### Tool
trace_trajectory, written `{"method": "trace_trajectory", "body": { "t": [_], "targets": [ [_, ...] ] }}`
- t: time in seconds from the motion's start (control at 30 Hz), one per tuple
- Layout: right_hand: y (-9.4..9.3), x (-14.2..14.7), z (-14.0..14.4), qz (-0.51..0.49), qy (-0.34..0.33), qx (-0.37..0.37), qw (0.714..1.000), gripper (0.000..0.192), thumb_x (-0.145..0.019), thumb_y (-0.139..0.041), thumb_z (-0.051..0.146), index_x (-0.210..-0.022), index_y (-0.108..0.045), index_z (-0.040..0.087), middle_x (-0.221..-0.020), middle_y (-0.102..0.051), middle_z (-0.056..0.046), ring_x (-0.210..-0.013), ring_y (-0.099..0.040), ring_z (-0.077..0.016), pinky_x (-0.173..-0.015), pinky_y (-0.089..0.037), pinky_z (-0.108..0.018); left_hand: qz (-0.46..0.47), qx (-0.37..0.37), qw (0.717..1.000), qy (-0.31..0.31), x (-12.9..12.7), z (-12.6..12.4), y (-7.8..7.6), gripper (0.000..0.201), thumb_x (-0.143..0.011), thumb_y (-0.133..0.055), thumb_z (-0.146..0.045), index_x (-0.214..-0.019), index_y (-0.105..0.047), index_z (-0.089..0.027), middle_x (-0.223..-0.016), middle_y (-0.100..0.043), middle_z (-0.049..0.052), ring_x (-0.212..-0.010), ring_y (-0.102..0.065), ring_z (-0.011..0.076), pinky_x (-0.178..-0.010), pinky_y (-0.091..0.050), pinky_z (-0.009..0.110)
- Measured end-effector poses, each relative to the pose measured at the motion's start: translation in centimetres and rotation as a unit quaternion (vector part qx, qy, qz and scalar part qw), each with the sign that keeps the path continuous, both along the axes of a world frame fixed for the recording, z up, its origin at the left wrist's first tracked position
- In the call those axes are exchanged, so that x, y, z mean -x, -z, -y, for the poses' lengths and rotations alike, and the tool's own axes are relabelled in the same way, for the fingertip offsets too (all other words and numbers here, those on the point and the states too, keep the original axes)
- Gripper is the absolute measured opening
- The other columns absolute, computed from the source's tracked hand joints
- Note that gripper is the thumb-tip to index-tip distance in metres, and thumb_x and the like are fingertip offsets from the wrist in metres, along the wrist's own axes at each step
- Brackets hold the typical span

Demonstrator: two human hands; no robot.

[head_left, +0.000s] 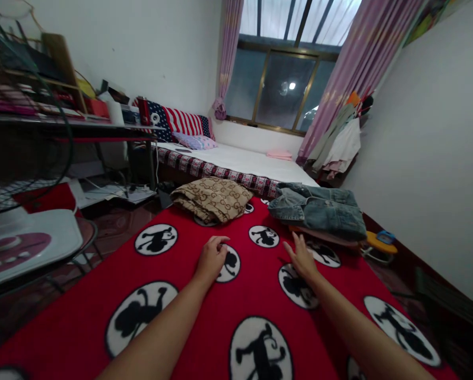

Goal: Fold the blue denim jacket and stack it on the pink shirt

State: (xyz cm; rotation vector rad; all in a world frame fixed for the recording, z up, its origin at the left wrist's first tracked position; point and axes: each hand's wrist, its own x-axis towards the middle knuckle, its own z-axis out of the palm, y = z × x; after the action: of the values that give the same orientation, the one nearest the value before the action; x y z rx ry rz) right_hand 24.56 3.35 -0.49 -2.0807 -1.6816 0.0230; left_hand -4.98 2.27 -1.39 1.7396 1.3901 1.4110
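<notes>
Your left hand [211,258] rests on the red blanket [240,295], fingers curled loosely, holding nothing. Your right hand [302,257] lies flat on it, fingers spread, also empty. Both are palm-down, well apart. Straight ahead of the left: the folded tan cloth [213,199], long axis running left-right, near but not touching. Ahead-right of the right hand: the folded denim jacket [319,210], closer to that hand. Beyond both sits the bed [236,158].
</notes>
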Motion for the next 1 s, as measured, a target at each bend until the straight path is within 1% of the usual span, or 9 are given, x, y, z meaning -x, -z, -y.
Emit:
{"method": "trace_trajectory", "body": {
  "t": [0.1, 0.2, 0.37, 0.47, 0.6, 0.73, 0.83, 0.9, 1.0],
  "targets": [
    [2.3, 4.5, 3.2, -0.154, -0.082, -0.052, 0.983, 0.066, -0.091, -0.038, 0.058, -0.144, -0.039, 0.018, -0.147, -0.044, -0.017, -0.138, -0.039, -0.0301, -0.111, -0.025, -0.061, 0.007, 0.004, 1.0, -0.004, 0.1, 0.0, -0.2, 0.029, -0.079, -0.049, -0.009, -0.099, -0.068, -0.016, -0.103, -0.066, 0.01, -0.09, -0.064, 0.0191, -0.086, -0.052, 0.034],
    [3.4, 8.1, 6.0, -0.278, -0.139, -0.133, 0.941, 0.061, -0.09, -0.045, 0.058, -0.137, -0.046, 0.019, -0.137, -0.054, -0.017, -0.127, -0.052, -0.0265, -0.107, -0.038, -0.052, -0.001, 0.002, 1.0, -0.025, 0.2, 0.0, 0.0, 0.031, -0.079, -0.05, -0.007, -0.105, -0.066, -0.016, -0.106, -0.064, 0.011, -0.09, -0.063, 0.0193, -0.088, -0.052, 0.035],
    [3.0, 10.5, 8.5, -0.408, -0.152, -0.15, 0.888, 0.053, -0.089, -0.053, 0.053, -0.127, -0.048, 0.017, -0.125, -0.062, -0.017, -0.116, -0.061, -0.0251, -0.101, -0.045, -0.047, -0.087, -0.023, 0.993, -0.075, -0.4, 0.5, 0.1, 0.041, -0.078, -0.052, -0.006, -0.117, -0.062, -0.013, -0.124, -0.055, 0.017, -0.113, -0.056, 0.0256, -0.1, -0.046, 0.038],
    [2.1, 10.7, 8.8, -0.468, -0.132, -0.149, 0.861, 0.05, -0.088, -0.052, 0.055, -0.121, -0.049, 0.017, -0.116, -0.067, -0.015, -0.101, -0.068, -0.0246, -0.093, -0.051, -0.044, -0.208, -0.092, 0.97, -0.084, -0.5, -0.3, -1.3, 0.046, -0.08, -0.058, -0.016, -0.126, -0.058, -0.017, -0.14, -0.045, 0.015, -0.131, -0.041, 0.0298, -0.11, -0.035, 0.044],
    [1.0, 10.8, 9.1, -0.492, -0.118, -0.12, 0.854, 0.053, -0.087, -0.052, 0.057, -0.121, -0.049, 0.016, -0.103, -0.07, -0.012, -0.085, -0.07, -0.0221, -0.083, -0.053, -0.037, -0.37, -0.105, 0.918, -0.099, 0.7, -4.9, -4.5, 0.06, -0.082, -0.061, -0.043, -0.137, -0.05, -0.022, -0.15, -0.036, 0.013, -0.142, -0.023, 0.0327, -0.116, -0.017, 0.052],
    [0.5, 10.8, 9.4, -0.509, -0.143, -0.1, 0.843, 0.055, -0.087, -0.052, 0.057, -0.121, -0.049, 0.015, -0.091, -0.071, -0.009, -0.077, -0.069, -0.0211, -0.078, -0.052, -0.036, -0.509, 0.034, 0.855, -0.092, 3.0, -10.9, -6.6, 0.109, -0.06, -0.071, -0.069, -0.151, -0.03, -0.024, -0.157, -0.018, 0.021, -0.143, -0.005, 0.0486, -0.108, -0.008, 0.069],
    [0.5, 10.6, 9.5, -0.538, -0.156, -0.085, 0.824, 0.052, -0.088, -0.051, 0.056, -0.121, -0.049, 0.016, -0.088, -0.071, -0.007, -0.074, -0.068, -0.02, -0.075, -0.052, -0.035, -0.525, 0.114, 0.839, -0.087, 4.6, -13.7, -6.8, 0.111, -0.061, -0.073, -0.066, -0.152, -0.024, -0.026, -0.152, -0.028, 0.025, -0.135, -0.026, 0.0522, -0.103, -0.025, 0.066],
    [0.6, 10.5, 9.5, -0.549, -0.16, -0.08, 0.816, 0.051, -0.089, -0.05, 0.056, -0.12, -0.049, 0.016, -0.086, -0.07, -0.006, -0.072, -0.068, -0.0192, -0.072, -0.052, -0.034, -0.522, 0.112, 0.842, -0.073, 5.1, -14.7, -6.6, 0.099, -0.069, -0.069, -0.06, -0.152, -0.027, -0.023, -0.143, -0.043, 0.024, -0.126, -0.042, 0.048, -0.099, -0.033, 0.06],
    [0.9, 10.7, 9.4, -0.546, -0.162, -0.08, 0.818, 0.048, -0.09, -0.05, 0.055, -0.119, -0.051, 0.017, -0.083, -0.069, -0.005, -0.069, -0.067, -0.0176, -0.069, -0.051, -0.031, -0.529, 0.091, 0.841, -0.062, 5.5, -15.2, -6.3, 0.082, -0.075, -0.068, -0.045, -0.147, -0.037, -0.023, -0.133, -0.054, 0.021, -0.12, -0.049, 0.0434, -0.098, -0.037, 0.053]
  ]
}}
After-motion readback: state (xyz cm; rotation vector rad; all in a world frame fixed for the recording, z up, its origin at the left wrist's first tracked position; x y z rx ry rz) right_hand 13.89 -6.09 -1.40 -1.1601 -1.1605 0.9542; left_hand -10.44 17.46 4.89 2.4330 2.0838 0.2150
